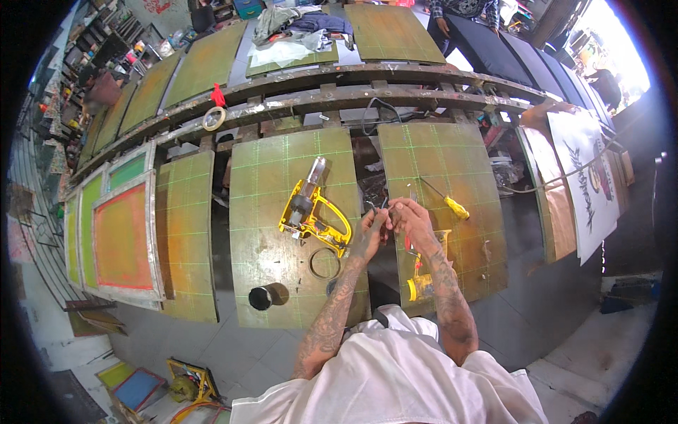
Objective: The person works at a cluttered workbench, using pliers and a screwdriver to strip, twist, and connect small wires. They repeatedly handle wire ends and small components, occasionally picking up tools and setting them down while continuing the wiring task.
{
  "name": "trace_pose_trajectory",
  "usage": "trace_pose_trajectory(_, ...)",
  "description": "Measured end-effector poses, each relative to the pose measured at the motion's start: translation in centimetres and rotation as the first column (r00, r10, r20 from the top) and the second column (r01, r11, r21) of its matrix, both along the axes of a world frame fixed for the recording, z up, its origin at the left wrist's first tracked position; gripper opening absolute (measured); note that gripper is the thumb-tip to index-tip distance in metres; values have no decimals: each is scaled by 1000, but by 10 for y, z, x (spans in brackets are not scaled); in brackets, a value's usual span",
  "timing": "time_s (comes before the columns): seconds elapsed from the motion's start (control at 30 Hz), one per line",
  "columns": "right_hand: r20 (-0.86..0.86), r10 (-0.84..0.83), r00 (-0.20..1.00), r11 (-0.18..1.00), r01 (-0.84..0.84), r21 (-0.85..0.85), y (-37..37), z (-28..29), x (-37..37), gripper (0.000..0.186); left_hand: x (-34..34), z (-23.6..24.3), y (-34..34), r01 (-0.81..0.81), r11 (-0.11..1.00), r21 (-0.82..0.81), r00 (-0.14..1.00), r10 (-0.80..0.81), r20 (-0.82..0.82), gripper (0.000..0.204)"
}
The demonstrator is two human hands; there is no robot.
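Left hand (369, 232) and right hand (417, 223) pinch a small dark part (372, 206); the yellow tool (302, 203) lies left of this grip, the screwdriver (458, 208) right.

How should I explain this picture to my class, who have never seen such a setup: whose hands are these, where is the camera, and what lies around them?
There is no robot here. A wide fisheye camera on a person's head looks down, so straight edges bend near the rim. The bare left hand and right hand are that person's own. Their fingertips come close together; whatever they hold is too small to make out.

On the left board lie a yellow pistol-shaped tool with its inner parts showing, a dark ring and a black cup-like piece. The right board holds a yellow-handled screwdriver and a yellow casing piece, partly hidden by the right forearm.
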State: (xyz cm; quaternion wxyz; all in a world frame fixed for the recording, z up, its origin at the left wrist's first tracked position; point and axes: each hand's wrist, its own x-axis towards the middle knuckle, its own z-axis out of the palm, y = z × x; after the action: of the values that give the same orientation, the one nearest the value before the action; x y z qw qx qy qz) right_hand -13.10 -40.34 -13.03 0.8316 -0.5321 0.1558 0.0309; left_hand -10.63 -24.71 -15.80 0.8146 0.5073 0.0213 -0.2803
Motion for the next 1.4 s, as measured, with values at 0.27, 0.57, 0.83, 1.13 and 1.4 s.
trace_pose_trajectory(0.27, 64, -370, 927, 927, 364, 93, -20, -37, -2, 22, -14, -14, -7, -114, 987, 113, 985, 98, 139, 29)
trace_pose_trajectory(0.57, 190, -214, 958, 94, 214, -972, -54, -90, 6, 27, 4, -67, -40, -148, 914, 377, 944, 17, 330, 44)
trace_pose_trajectory(0.83, 98, -314, 944, 390, 222, -894, -42, -87, 3, 24, 26, -121, -44, -239, 815, 527, 915, 6, 405, 46)
trace_pose_trajectory(1.13, 114, -321, 940, 594, 294, -749, -32, -72, -23, 17, 19, -95, -42, 99, 878, 469, 935, -243, 258, 40)
trace_pose_trajectory(1.4, -351, 30, 936, 980, -98, -175, -47, -37, -10, 19, 22, -74, -30, 300, 894, 332, 942, -332, 43, 44)
